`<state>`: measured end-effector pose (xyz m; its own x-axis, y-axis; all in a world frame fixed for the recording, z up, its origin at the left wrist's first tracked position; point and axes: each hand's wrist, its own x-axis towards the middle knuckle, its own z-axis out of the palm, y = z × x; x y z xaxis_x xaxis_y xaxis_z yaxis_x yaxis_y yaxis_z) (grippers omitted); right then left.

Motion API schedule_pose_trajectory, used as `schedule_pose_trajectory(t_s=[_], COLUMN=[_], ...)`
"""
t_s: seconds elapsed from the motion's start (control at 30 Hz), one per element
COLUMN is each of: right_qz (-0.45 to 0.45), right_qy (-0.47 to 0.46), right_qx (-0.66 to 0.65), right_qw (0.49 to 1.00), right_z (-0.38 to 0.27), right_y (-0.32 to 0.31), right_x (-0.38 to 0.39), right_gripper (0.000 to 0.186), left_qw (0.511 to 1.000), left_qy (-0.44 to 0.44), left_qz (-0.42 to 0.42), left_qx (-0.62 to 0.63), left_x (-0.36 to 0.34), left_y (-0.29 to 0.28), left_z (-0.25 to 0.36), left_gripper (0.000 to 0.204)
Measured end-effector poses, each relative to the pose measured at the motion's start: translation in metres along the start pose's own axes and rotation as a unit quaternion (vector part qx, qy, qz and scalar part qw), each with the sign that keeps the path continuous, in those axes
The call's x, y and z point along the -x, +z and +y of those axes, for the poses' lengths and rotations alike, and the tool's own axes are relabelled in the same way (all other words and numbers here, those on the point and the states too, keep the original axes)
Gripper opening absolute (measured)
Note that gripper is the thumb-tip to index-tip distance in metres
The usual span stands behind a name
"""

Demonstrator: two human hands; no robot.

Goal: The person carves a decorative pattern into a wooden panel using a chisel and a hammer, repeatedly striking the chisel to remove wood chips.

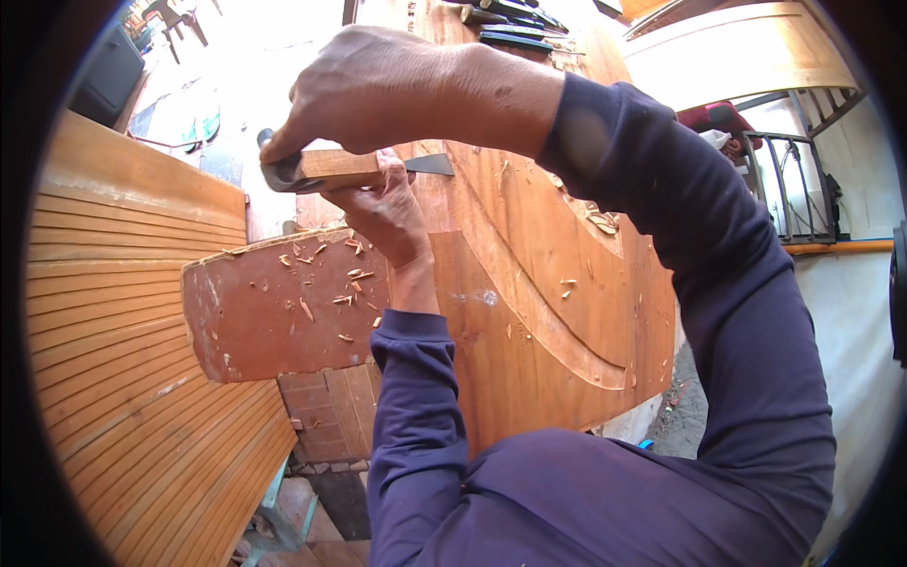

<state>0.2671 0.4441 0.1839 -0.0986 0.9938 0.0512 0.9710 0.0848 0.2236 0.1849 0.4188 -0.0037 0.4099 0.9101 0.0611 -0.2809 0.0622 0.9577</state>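
Note:
My right hand [373, 90] arches over a wooden-bodied tool [335, 165], its fingers curled at the dark left end [282, 170]. My left hand [387, 213] grips from below near the tool's middle. A flat grey blade [430, 165] points right, over a wooden panel [529, 359] with a long curved carved groove [567, 335]. Pale shavings and chips [354, 274] lie on the panel and on a worn reddish-brown board [241, 312] left of my left wrist.
Several dark-handled tools [510, 33] lie at the panel's far end. A slatted wooden panel [142, 331] stands at the left, a pale green stool [283, 506] below it. At the right are a black metal frame [794, 189] and a pale wooden piece [718, 42].

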Motion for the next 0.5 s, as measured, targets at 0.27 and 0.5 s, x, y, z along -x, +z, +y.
schedule_pose_trajectory(t_s=[0.27, 0.5], right_qz=[0.215, 0.0], right_qy=[0.079, 0.025], right_qx=[-0.183, -0.052], right_qw=[0.956, 0.998], right_z=[-0.01, 0.005], right_y=[-0.001, 0.002], right_x=[-0.012, 0.001], right_gripper=[0.068, 0.058], left_qw=[0.999, 0.997], left_qy=[0.022, 0.018], left_qz=[0.009, -0.016], left_qx=[-0.026, -0.074], left_x=[-0.003, -0.005], left_y=[-0.003, -0.001], left_z=[-0.009, -0.005], left_gripper=[0.074, 0.076])
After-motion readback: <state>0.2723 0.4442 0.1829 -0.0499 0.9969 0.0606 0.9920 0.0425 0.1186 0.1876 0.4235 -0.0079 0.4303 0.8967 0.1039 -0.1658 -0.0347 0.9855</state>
